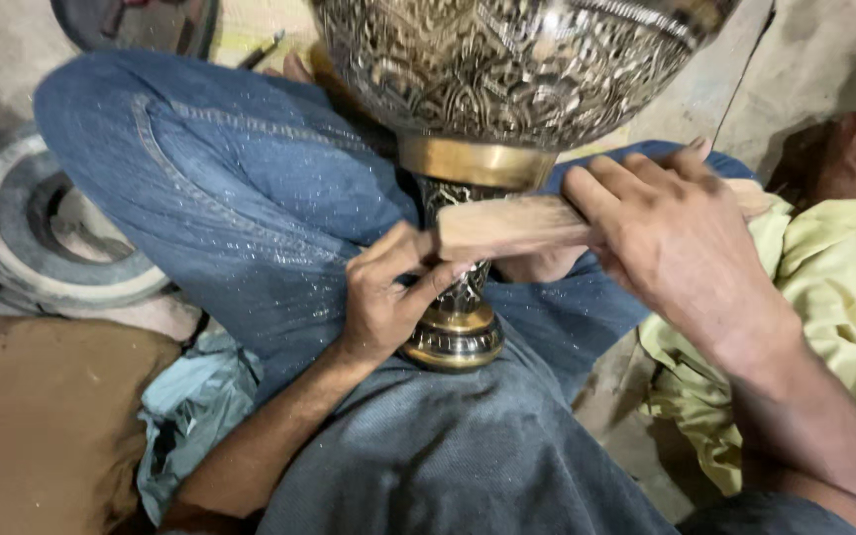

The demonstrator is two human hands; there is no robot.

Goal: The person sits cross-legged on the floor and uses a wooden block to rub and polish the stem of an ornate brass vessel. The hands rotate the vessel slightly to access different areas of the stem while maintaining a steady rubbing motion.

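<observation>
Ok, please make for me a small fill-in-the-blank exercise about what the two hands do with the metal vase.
1. The right hand holds a flat piece of ____ against the vase's stem.
2. The left hand grips the engraved vase just above its round ____.
3. The vase rests on legs in blue ____.

Missing words: wood; base; jeans

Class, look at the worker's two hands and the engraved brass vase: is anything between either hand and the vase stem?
The left hand touches the stem directly; a flat wooden stick, gripped by the right hand, lies between that hand and the engraved brass vase.
</observation>
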